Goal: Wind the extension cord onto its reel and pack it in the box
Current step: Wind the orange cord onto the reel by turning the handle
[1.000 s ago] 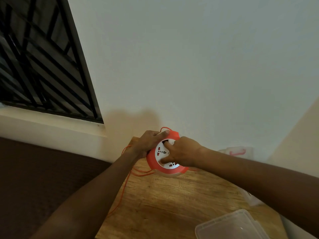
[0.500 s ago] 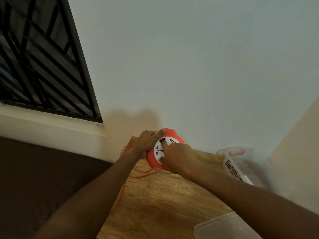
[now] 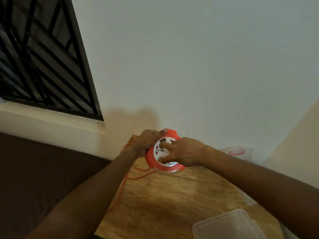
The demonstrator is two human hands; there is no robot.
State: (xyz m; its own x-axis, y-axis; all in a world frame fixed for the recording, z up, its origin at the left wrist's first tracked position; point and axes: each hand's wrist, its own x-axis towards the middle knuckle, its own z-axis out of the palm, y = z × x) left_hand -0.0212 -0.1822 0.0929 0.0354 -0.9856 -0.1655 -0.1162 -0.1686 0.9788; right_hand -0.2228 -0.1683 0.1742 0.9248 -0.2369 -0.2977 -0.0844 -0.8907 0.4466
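Left hand (image 3: 146, 142) clamps the reel (image 3: 164, 152) rim, right hand (image 3: 183, 152) fingers pressed into its face; slack cord (image 3: 124, 180) below the left fingers may snag the table (image 3: 164, 200) edge.

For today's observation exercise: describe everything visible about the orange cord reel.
The cord reel is round, orange plastic with a white socket face and a pale underside. It is held tilted at the wooden table's far edge. The left hand grips its rim; the right hand's fingers press its white face. Loose orange cord trails from it off the table's left side.
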